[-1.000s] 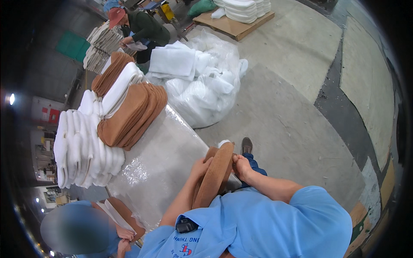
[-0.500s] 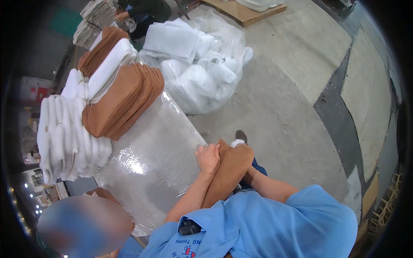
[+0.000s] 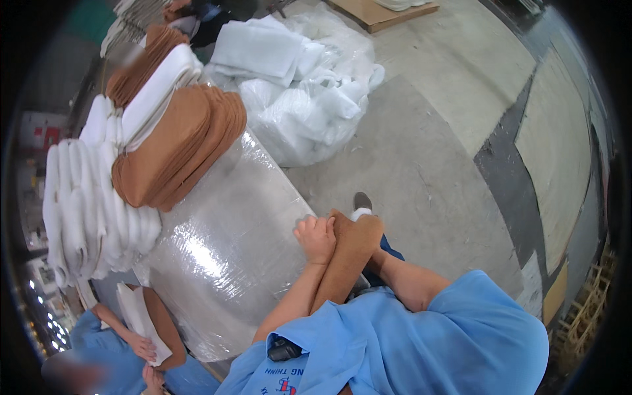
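A long brown felt-like piece [image 3: 352, 253] leans against my front, its rounded far end just past the near right corner of the table. My left hand [image 3: 317, 240] is at its left edge, fingers bent and thumb against the brown cloth. My right hand is hidden behind the piece; only the right forearm [image 3: 411, 280] shows, running in under its right side. The table [image 3: 243, 210] beside my left hand is covered with shiny clear plastic film.
On the table's far left are stacks of brown pieces [image 3: 178, 145] and folded white padding [image 3: 92, 204]. A plastic-wrapped white bundle [image 3: 303, 99] lies on the floor beyond. A co-worker [image 3: 125, 342] at the lower left holds a brown-and-white piece [image 3: 148, 322]. Another person [image 3: 214, 20] stands far back.
My view has shifted slightly, so the table and stacks sit farther left. The co-worker at lower left has leaned away, and their hands with a brown-and-white piece now show. My hold looks unchanged.
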`<state>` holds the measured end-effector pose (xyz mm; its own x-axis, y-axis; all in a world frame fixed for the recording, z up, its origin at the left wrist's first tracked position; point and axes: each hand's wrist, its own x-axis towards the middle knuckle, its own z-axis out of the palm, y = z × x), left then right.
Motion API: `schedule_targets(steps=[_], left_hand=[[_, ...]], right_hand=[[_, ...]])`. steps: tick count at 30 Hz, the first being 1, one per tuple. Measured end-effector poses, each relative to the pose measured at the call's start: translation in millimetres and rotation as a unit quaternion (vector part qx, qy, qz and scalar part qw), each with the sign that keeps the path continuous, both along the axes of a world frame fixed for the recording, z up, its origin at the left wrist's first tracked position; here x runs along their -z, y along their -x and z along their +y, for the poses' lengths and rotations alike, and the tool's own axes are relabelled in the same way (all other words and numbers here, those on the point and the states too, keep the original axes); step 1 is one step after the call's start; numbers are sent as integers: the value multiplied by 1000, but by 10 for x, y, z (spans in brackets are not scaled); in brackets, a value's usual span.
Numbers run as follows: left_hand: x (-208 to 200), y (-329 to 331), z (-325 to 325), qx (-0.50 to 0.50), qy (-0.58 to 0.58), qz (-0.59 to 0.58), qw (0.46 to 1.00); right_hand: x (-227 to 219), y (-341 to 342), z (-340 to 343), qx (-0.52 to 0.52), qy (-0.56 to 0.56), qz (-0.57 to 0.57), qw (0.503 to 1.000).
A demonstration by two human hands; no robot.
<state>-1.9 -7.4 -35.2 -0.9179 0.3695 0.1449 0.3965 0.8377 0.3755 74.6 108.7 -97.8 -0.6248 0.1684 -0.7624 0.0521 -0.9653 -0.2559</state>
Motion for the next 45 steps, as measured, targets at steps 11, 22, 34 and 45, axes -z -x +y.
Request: schedule_targets(steps=[11,22,34,45], left_hand=[[-303,759,978,222,-67,-527,818],[-110,776,1797,323,382,-551,668],[117,675,1478,241,269,-614,701],[77,342,1085,92,78,-542,832]], right_hand=[[-232,-205,40,61,45,-96,993],[-143,-252,63,70,50,-63,994],[-236,-184,101,83,54,27,995],[-426,-504,420,-220,31,165,961]])
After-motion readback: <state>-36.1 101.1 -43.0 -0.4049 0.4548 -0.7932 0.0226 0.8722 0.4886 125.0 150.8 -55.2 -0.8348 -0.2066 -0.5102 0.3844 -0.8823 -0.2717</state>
